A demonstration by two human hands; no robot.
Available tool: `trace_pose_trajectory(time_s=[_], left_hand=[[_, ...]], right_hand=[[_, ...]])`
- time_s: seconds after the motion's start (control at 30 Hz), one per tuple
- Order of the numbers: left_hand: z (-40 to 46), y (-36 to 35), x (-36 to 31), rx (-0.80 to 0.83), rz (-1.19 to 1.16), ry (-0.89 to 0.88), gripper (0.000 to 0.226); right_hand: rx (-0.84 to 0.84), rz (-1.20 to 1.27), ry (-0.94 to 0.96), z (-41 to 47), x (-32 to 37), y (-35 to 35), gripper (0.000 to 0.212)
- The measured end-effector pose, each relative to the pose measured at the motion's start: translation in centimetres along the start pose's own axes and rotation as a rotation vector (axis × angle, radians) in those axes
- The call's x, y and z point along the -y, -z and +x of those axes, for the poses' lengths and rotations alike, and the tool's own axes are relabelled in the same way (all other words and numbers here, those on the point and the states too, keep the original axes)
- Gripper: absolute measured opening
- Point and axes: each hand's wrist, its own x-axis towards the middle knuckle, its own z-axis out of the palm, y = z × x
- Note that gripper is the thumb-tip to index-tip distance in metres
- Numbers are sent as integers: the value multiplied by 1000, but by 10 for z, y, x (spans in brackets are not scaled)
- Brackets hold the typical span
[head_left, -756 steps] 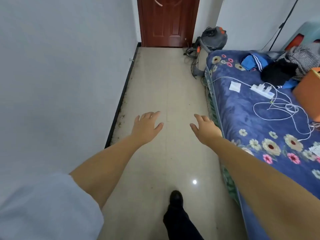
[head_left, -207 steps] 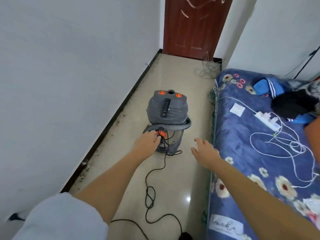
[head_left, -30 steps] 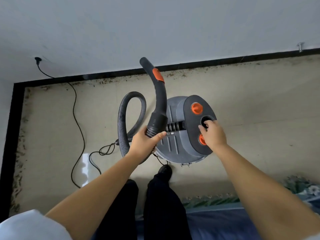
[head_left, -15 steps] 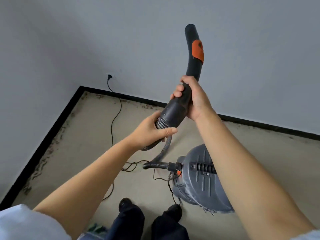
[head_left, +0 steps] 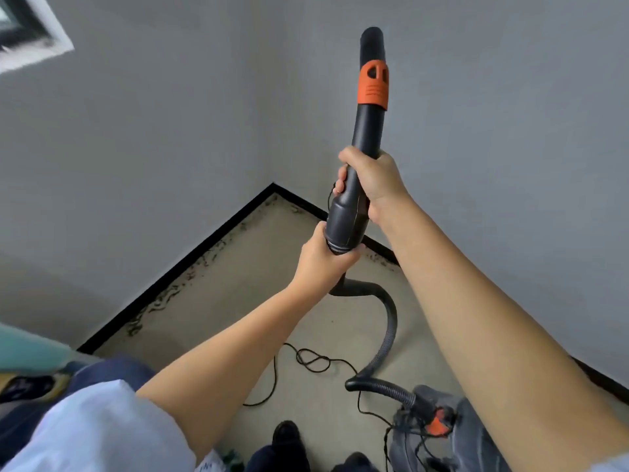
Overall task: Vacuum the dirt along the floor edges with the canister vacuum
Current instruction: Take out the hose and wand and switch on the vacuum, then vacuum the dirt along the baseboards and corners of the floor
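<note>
Power cord (head_left: pixel 308 361) on floor (head_left: pixel 238 301) beside dirt-lined baseboard (head_left: pixel 177 267).

the right forearm (head_left: pixel 476 318) covers most of the grey canister (head_left: pixel 425 437), which the bottom edge also cuts. the left hand (head_left: pixel 323 264) hides the hose (head_left: pixel 389 321) where it meets the nozzle (head_left: pixel 366 131).

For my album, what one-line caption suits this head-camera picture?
Both hands, left hand and right hand, raise the black vacuum nozzle with orange collar above dirt lining the black baseboard.
</note>
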Motion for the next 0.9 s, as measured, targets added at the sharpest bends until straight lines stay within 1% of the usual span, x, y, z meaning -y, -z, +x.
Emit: trace_pose_trajectory(time_s=[0.07,0.1,0.2,0.23,0.3,0.37,0.43,0.47,0.53,0.57,0.63,0.67,0.7,0.77,0.8,0.83,0.9], left_hand=[[8,29,10,-10,-32,52,23],[10,44,16,-2,-55,75,17],[11,90,33,16,-93,143,11],[10,106,37,14,-101,161,9],[8,136,47,-2,-129,196,9],[7,161,60,-25,-195,231,10],[11,178,73,-110,-223,268,16],[15,180,82,-201,-202,286,22],[27,178,97,-434,-167,335,40],[36,175,104,-536,-187,359,45],[59,168,121,-667,-258,404,44],[74,166,130,-693,-281,442,41],[87,166,139,-688,-285,488,35],[106,164,155,-622,-254,553,17],[110,163,163,-585,-252,569,15],[111,162,171,-547,-268,569,19],[108,167,181,-435,-320,545,23]], right_hand=[[122,-53,-20,12,-10,-35,19],[222,-70,-36,16,-14,-52,20],[594,-86,-129,30,-26,-101,20],[692,-97,-165,34,-31,-118,17],[814,-112,-209,42,-41,-152,12],[836,-78,-234,49,-53,-183,12],[785,-61,-226,57,-67,-210,15],[746,-84,-204,62,-75,-222,16],[688,-160,-150,73,-91,-242,17],[672,-191,-135,81,-101,-250,18],[662,-226,-132,105,-122,-259,19],[665,-242,-140,119,-133,-261,19],[667,-262,-157,133,-144,-261,18],[687,-306,-223,156,-166,-260,16],[716,-325,-272,164,-176,-259,15],[773,-335,-326,171,-184,-258,15],[966,-331,-437,179,-196,-262,15]])
